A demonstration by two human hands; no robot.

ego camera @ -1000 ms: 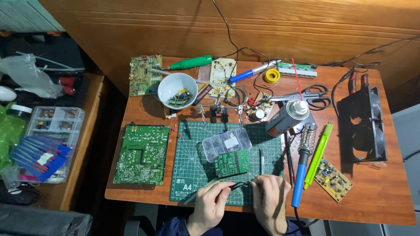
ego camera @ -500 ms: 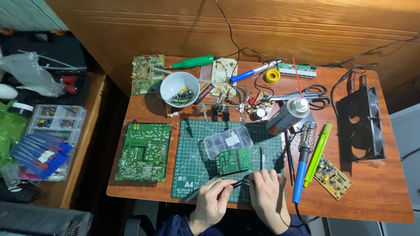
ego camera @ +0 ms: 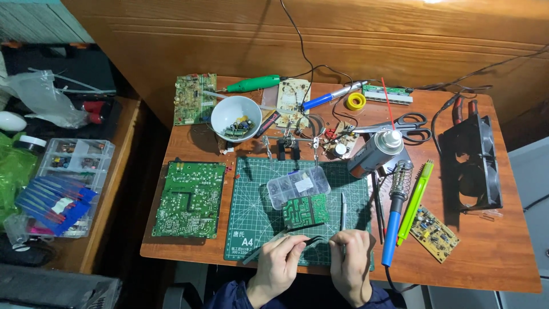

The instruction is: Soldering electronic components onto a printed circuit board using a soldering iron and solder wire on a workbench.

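My left hand (ego camera: 276, 270) sits at the near edge of the green cutting mat (ego camera: 251, 220) and pinches black tweezers (ego camera: 309, 241) that point right. My right hand (ego camera: 350, 264) rests beside it on the mat, fingers curled around a thin grey tool (ego camera: 343, 207) that points away from me. Just beyond both hands lies a small green circuit board (ego camera: 306, 210). A clear plastic parts box (ego camera: 298, 186) lies behind that board.
A large green circuit board (ego camera: 190, 198) lies left of the mat. A white bowl (ego camera: 235, 116) of components, a helping-hands stand (ego camera: 290, 143), a spray can (ego camera: 374, 153), scissors (ego camera: 409, 125), a blue soldering iron (ego camera: 394, 225), a green pen (ego camera: 415, 201) and a black fan (ego camera: 473, 164) fill the table.
Both hands have stayed at the near edge of the mat. The tweezers' tips have drawn slightly closer to the right hand.
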